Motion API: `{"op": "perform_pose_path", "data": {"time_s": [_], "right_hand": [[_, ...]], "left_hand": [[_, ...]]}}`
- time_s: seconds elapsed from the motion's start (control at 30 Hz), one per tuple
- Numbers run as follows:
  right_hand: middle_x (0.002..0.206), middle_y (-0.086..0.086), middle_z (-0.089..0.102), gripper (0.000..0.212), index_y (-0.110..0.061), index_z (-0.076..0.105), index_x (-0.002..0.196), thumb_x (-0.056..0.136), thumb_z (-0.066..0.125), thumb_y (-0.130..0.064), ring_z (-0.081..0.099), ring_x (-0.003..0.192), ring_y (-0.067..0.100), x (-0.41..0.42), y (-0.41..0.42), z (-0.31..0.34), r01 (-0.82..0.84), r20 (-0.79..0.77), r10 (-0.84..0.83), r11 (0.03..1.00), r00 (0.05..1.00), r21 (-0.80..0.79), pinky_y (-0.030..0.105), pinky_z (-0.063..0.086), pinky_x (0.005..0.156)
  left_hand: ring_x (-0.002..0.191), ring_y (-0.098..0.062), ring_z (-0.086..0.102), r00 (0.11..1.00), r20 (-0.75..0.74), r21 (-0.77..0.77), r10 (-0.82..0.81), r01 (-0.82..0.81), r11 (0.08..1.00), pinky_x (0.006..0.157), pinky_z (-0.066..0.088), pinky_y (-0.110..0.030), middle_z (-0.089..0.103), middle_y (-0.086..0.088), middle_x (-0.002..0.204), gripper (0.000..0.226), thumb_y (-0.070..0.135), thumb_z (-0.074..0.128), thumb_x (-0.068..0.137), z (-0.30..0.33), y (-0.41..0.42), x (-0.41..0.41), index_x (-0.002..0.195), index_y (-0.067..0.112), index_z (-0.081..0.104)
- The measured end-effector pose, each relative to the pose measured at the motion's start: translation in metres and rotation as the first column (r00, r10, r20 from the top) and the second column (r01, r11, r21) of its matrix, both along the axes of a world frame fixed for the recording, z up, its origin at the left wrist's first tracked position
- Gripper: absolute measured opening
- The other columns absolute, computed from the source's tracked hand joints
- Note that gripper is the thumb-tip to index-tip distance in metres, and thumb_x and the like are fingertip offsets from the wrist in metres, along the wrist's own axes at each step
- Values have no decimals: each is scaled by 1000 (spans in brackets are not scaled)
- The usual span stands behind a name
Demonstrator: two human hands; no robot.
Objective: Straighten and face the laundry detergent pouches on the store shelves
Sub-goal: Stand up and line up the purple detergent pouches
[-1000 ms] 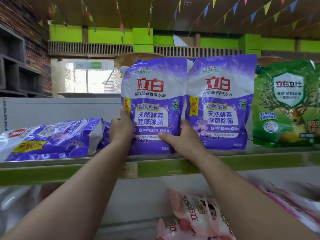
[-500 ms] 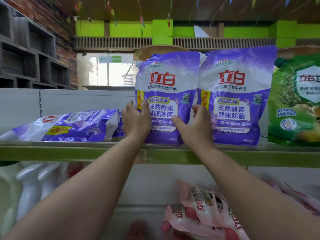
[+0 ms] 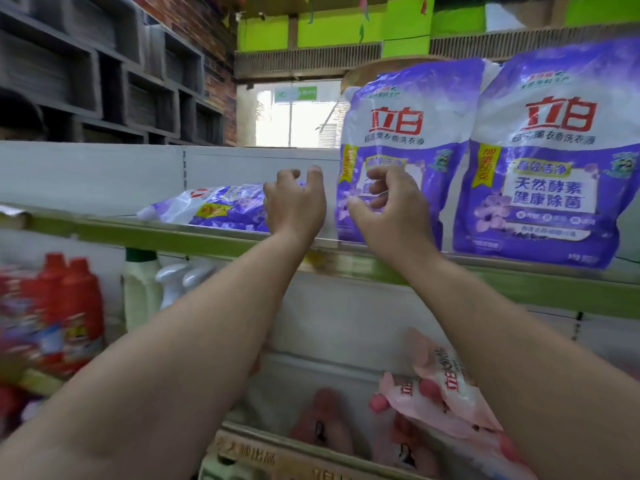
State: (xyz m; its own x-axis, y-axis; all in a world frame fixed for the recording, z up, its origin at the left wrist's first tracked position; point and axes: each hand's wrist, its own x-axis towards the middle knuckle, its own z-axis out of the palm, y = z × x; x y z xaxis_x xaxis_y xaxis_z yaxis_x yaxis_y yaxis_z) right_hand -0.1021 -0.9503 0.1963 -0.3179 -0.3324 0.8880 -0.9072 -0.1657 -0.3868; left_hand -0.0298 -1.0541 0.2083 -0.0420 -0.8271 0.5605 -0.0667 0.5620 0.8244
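Note:
Two purple detergent pouches stand upright and face forward on the green-edged top shelf (image 3: 194, 239): the left standing pouch (image 3: 408, 133) and the right standing pouch (image 3: 554, 161). Another purple pouch (image 3: 218, 207) lies flat on the shelf further left. My left hand (image 3: 294, 202) hovers between the lying pouch and the left standing pouch, fingers loosely curled, holding nothing. In front of the lower left part of the left standing pouch is my right hand (image 3: 388, 202), fingers loosely curled, gripping nothing.
Red bottles (image 3: 69, 313), a pale bottle (image 3: 140, 292) and white spray bottles (image 3: 183, 277) stand on the lower shelf at left. Pink pouches (image 3: 446, 396) lie in a bin below. Dark cubby shelves (image 3: 104, 74) line the left wall.
Both hands have let go of the left standing pouch and moved left. The view has turned left, so the green pouch at right is out of frame.

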Motion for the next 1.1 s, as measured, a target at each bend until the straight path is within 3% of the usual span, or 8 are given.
{"op": "perform_pose_path", "data": {"time_s": [0.1, 0.17, 0.4, 0.5, 0.57, 0.87, 1.0, 1.1], "right_hand": [[96, -2, 50, 35, -11, 55, 113, 82, 69, -19, 49, 80, 13, 10, -9, -8, -51, -20, 52, 998, 998, 47, 5, 34, 61], [96, -1, 51, 37, -11, 54, 114, 82, 70, -20, 50, 81, 12, 17, -15, -10, -75, -29, 77, 994, 997, 82, 4, 34, 61], [120, 7, 54, 51, -11, 49, 126, 82, 68, -29, 53, 108, 19, 39, -52, -8, -73, -41, 84, 974, 996, 216, 27, 40, 88], [126, 7, 53, 52, -12, 49, 127, 83, 66, -32, 51, 114, 21, 44, -72, -5, -44, -38, 54, 970, 998, 240, 29, 38, 93], [127, 7, 53, 51, -12, 49, 128, 84, 66, -33, 50, 116, 22, 46, -87, -3, -23, -34, 32, 966, 999, 258, 29, 37, 94], [142, 5, 44, 55, -16, 44, 137, 90, 56, -42, 33, 133, 22, 59, -158, 6, 147, -151, -93, 904, 984, 401, 35, 24, 111], [151, 1, 32, 60, -26, 38, 142, 90, 44, -56, 20, 141, 24, 62, -178, 9, 338, -280, -219, 792, 935, 508, 44, 16, 115], [148, 0, 38, 55, -30, 45, 135, 90, 39, -61, 20, 140, 27, 65, -183, 9, 435, -350, -277, 715, 895, 547, 46, 16, 114]], "left_hand": [[121, -32, 45, 1000, 0, 123, 13, -12, 992, 102, 38, -43, 43, -16, 135, 51, 47, 41, 94, -4, -14, 18, 131, 12, 49], [120, -33, 46, 1000, -16, 173, 26, -23, 985, 102, 40, -44, 45, -16, 136, 52, 46, 41, 94, -5, -24, 30, 131, 12, 48], [116, -28, 46, 997, 21, 189, 71, -73, 979, 76, 35, -29, 44, -13, 136, 51, 47, 42, 93, -1, -61, 55, 132, 14, 48], [120, -32, 45, 995, 70, 189, 65, -77, 979, 98, 38, -41, 40, -13, 137, 51, 47, 42, 92, 0, -78, 61, 131, 15, 49], [121, -33, 45, 991, 119, 187, 61, -83, 979, 104, 36, -45, 40, -13, 137, 50, 47, 41, 92, 0, -91, 64, 130, 15, 51], [125, -32, 41, 918, 351, 20, 186, -206, 978, 102, 29, -40, 42, -13, 136, 50, 47, 41, 91, 7, -160, 79, 131, 19, 52], [127, -34, 40, 848, 465, -38, 253, -266, 963, 102, 29, -41, 41, -16, 138, 56, 52, 40, 91, 10, -189, 89, 134, 16, 49], [129, -36, 38, 778, 574, -8, 254, -305, 952, 105, 28, -42, 39, -20, 141, 64, 56, 40, 90, 11, -208, 94, 137, 12, 45]]}}
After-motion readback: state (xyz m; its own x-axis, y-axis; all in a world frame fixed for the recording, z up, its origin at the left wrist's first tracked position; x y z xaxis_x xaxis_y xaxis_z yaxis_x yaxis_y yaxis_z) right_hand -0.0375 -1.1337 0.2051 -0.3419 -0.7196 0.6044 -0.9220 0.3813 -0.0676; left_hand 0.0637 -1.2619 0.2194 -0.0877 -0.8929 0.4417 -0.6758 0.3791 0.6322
